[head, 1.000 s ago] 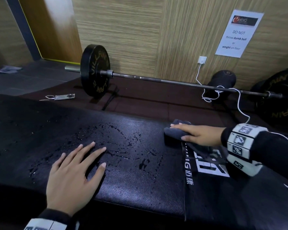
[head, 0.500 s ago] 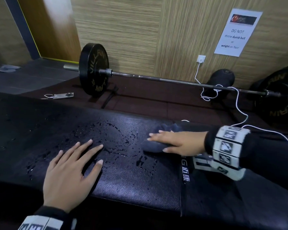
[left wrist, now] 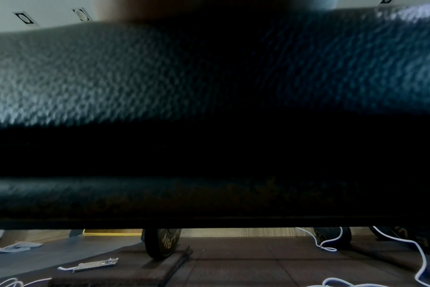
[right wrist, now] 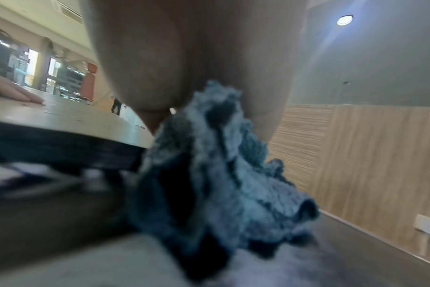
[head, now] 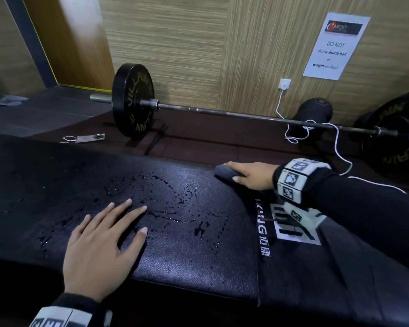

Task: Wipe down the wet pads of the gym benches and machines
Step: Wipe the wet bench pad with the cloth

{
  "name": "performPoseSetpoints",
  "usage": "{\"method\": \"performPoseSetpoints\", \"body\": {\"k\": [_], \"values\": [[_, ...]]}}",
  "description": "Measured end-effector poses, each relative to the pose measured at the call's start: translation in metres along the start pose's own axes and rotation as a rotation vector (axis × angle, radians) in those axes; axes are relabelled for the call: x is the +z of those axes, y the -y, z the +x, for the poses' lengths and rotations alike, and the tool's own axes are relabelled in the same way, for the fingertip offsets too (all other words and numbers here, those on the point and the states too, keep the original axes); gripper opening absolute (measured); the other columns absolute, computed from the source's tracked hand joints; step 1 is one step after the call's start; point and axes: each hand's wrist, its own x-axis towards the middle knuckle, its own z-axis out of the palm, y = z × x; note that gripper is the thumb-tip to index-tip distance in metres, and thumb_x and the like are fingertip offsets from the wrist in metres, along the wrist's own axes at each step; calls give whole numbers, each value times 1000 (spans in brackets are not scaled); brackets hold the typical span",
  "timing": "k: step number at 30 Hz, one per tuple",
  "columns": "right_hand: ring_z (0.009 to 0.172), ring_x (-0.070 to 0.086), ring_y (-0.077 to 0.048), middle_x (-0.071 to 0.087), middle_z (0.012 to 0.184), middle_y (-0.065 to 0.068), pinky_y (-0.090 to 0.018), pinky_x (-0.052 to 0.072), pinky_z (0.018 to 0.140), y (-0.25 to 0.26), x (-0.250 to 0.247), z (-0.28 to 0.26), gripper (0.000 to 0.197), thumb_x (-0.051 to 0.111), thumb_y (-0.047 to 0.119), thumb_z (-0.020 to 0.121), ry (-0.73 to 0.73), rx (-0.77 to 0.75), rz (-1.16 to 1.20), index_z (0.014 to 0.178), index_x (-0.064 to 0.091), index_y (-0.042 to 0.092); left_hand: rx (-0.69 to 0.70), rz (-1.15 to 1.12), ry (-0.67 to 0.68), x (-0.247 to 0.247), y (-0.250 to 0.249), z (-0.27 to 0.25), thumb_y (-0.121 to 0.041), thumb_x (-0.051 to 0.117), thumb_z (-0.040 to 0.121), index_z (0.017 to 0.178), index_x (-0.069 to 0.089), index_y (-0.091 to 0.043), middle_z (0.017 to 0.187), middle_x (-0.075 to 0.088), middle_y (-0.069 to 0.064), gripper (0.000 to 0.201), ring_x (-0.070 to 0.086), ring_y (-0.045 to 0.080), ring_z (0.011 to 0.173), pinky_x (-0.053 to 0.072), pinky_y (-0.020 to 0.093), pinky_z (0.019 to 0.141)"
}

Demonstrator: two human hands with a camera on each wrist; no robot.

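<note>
The black bench pad [head: 187, 256] carries a patch of water drops [head: 165, 208] across its middle. My left hand [head: 104, 241] lies flat on the pad at the near edge of the wet patch, fingers spread and holding nothing. My right hand [head: 253, 175] holds a grey cloth [head: 222, 172] at the pad's far edge, right of the drops, fingers over it and thumb against its near side. In the right wrist view the cloth [right wrist: 221, 174] bunches under my palm [right wrist: 184, 58]. The left wrist view shows only the pad's leather [left wrist: 135, 77] up close.
A barbell [head: 222, 113] with a black plate [head: 132, 100] lies on the floor behind the bench, along the wood-panelled wall. A white cable [head: 338, 147] runs from a wall socket over the bar. A dark dumbbell [head: 314, 112] and a small metal piece [head: 90, 138] lie on the floor.
My right hand slid the cloth left towards the wet patch, then drew it away to the pad's far edge. The left hand has stayed in place.
</note>
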Motion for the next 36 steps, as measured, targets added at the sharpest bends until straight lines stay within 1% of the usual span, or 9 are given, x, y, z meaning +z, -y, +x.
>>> {"method": "performPoseSetpoints", "body": {"k": [2,6,10,16,19,21,26,30,36], "values": [[132,37,-27,31,151,-4,-28,28,103,15,3,-1,53,36,30,101,6,-29,-9,149,14,24,3,7,3,0,1,0,-63,33,82,125,52,-52,139,47,-23,49,40,6,133,28,39,111],[140,24,-19,14,157,5,-25,16,110,23,10,-27,55,33,33,101,47,-113,-22,150,8,29,-4,16,6,2,2,0,-63,32,82,126,51,-53,140,46,-24,49,39,5,134,27,38,112],[141,23,-16,13,157,8,-30,15,116,15,17,-66,53,34,34,101,91,-144,23,148,10,34,-3,19,-1,1,1,0,-63,32,82,126,51,-52,140,46,-23,49,39,6,134,27,39,112],[142,15,-6,1,155,20,-17,7,112,-17,33,-119,54,33,37,100,117,-86,95,145,4,46,5,13,-13,2,1,-1,-63,32,82,127,52,-51,140,47,-20,50,40,8,134,27,40,112],[142,14,-5,-1,153,24,-18,7,114,-30,41,-142,57,35,38,99,135,-48,113,142,-1,52,8,14,-22,2,1,-1,-63,32,83,127,52,-50,140,47,-20,50,40,9,134,27,41,112],[141,10,-3,-5,152,25,-18,6,114,-35,43,-152,58,34,40,99,151,-12,120,143,-2,49,7,17,-31,3,0,0,-62,32,83,127,52,-50,140,48,-19,50,41,10,134,28,41,111],[143,-8,-8,-13,154,19,-35,4,119,-22,47,-142,59,31,40,100,162,22,153,146,-5,41,4,29,-41,3,-1,-1,-61,32,83,127,52,-50,140,49,-18,50,41,11,133,28,42,111],[144,-7,-18,-11,156,13,-41,2,118,6,40,-111,59,29,39,101,150,-6,120,148,-6,34,4,40,-35,4,-1,-1,-62,31,84,128,50,-50,141,47,-19,50,40,11,134,26,41,112],[144,-6,-22,-10,156,10,-49,1,116,65,40,-91,59,28,37,101,183,-185,68,149,-7,31,6,50,-31,5,-1,-1,-62,30,84,129,50,-50,142,46,-19,50,39,11,135,26,41,112]]}}
